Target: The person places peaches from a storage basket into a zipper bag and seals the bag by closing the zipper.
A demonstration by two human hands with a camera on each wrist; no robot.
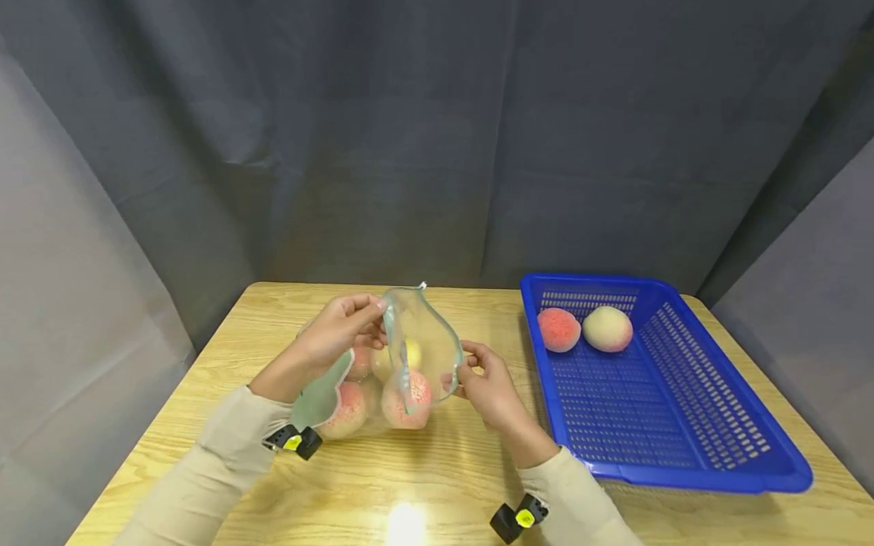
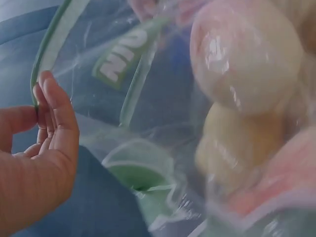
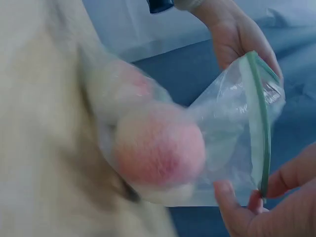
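A clear zip bag with a green seal strip stands on the wooden table, its mouth held wide. Inside lie several pink-and-cream peaches. My left hand pinches the far-left rim of the mouth. My right hand pinches the near-right rim. In the left wrist view my left hand nips the green strip, with the peaches pressed against the plastic. The right wrist view has my right hand on the strip and a peach in the bag.
A blue slotted plastic basket sits on the right side of the table, holding two peaches at its far end. Dark grey curtains close in the back and both sides. The table's front edge lies near my forearms.
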